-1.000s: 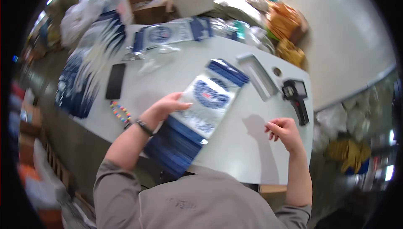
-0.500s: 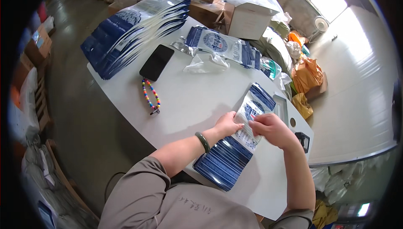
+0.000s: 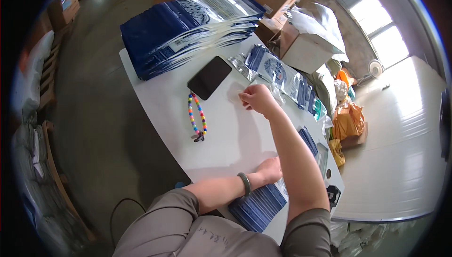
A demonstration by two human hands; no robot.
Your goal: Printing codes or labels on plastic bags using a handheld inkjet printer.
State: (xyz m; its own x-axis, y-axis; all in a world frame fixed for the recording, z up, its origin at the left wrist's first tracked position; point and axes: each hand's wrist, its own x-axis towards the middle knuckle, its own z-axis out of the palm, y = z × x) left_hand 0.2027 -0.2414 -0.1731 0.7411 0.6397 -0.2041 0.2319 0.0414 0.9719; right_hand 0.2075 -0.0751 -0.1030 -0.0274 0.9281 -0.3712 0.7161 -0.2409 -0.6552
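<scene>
The bags [image 3: 260, 207] lay in a blue and white stack at the near edge of the table [image 3: 221, 137], partly hidden under my right arm [image 3: 301, 163]. My left hand [image 3: 270, 170] was at their side, but my arm covered its fingertips, so I cannot tell if they were clamped on the bags.

Half a second before, both my hands were at the stack. Now my right hand [image 3: 258, 100] had gone away over the table. Its fingers were bent in close together, and I saw nothing in them. So, I think, only my left hand was left to mind the bags, and the work on them had stopped for a bit.

My right hand was near the clear plastic [image 3: 278, 95] and the black phone [image 3: 209, 78] with its bead strap [image 3: 191, 111]. Past those lay more flat bags [image 3: 278, 72], and off to the left was a big pile of blue bags [image 3: 162, 33].
</scene>
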